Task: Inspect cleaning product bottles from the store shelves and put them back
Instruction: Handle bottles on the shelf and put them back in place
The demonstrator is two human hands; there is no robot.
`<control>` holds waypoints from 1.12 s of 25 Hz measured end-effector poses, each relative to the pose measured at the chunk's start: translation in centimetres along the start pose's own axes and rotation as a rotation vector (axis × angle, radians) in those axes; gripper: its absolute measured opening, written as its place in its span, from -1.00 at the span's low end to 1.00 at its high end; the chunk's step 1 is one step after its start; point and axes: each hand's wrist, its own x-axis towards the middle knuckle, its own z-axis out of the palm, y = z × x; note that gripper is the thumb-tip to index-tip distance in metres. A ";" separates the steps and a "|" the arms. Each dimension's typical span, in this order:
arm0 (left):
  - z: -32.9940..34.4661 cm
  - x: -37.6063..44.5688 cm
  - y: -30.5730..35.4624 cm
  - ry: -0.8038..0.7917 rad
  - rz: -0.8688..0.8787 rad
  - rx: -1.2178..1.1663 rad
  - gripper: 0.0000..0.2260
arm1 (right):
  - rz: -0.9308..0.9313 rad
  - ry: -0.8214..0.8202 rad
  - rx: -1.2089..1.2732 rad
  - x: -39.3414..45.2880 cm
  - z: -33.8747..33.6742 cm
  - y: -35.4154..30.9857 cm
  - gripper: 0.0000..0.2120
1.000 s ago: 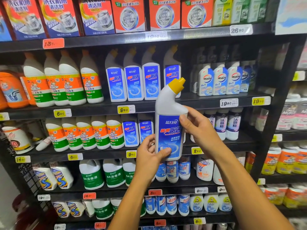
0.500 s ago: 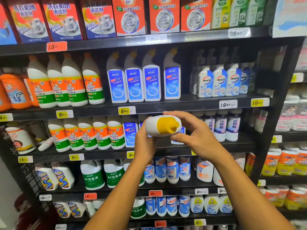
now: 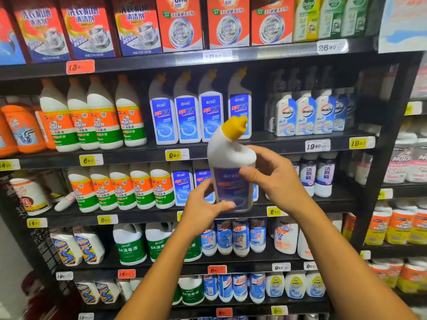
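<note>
"Walch 6in1" on white bottles [image 3: 285, 114]; "19.90" tag [image 3: 317, 146]

Free gap on third shelf [image 3: 231, 212] directly behind held bottle [image 3: 231, 172], between blue-label bottles [image 3: 182, 187] on left and dark-label bottles [image 3: 323, 176] on right. Left hand [image 3: 203, 212] and right hand [image 3: 275, 179] with bottle stand in front of gap. Second shelf row of blue toilet cleaners [image 3: 198, 112] packed side by side, no slot. Shelf edge [image 3: 231, 151] above gap limits height.
</note>
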 end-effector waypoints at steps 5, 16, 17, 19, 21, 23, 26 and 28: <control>-0.4 -1.1 1.7 -0.148 -0.089 -0.205 -0.52 | 0.118 0.115 0.124 1.4 -0.5 -0.9 -0.77; -0.7 -1.6 3.7 -0.174 -0.161 -0.409 -0.55 | 0.205 0.059 0.121 2.5 -1.3 -2.0 -0.76; -0.7 -1.7 4.1 -0.181 -0.170 -0.418 -0.56 | 0.218 0.056 0.106 2.7 -1.4 -2.2 -0.80; -0.6 -1.7 5.1 -0.203 -0.195 -0.445 -0.62 | 0.245 0.077 0.071 3.2 -1.6 -2.5 -0.85; -0.4 -1.7 6.4 -0.208 -0.212 -0.477 -0.69 | 0.267 0.105 0.033 3.6 -1.7 -2.7 -0.81; -0.1 -1.7 7.8 -0.199 -0.223 -0.474 -0.71 | 0.316 0.115 0.026 4.0 -1.7 -2.8 -0.71; 0.2 -1.5 9.6 -0.188 -0.255 -0.413 -0.63 | 0.416 0.130 0.049 4.3 -1.9 -2.7 -0.63; 0.2 -1.4 10.4 -0.183 -0.275 -0.392 -0.60 | 0.461 0.145 0.049 4.3 -2.0 -2.6 -0.62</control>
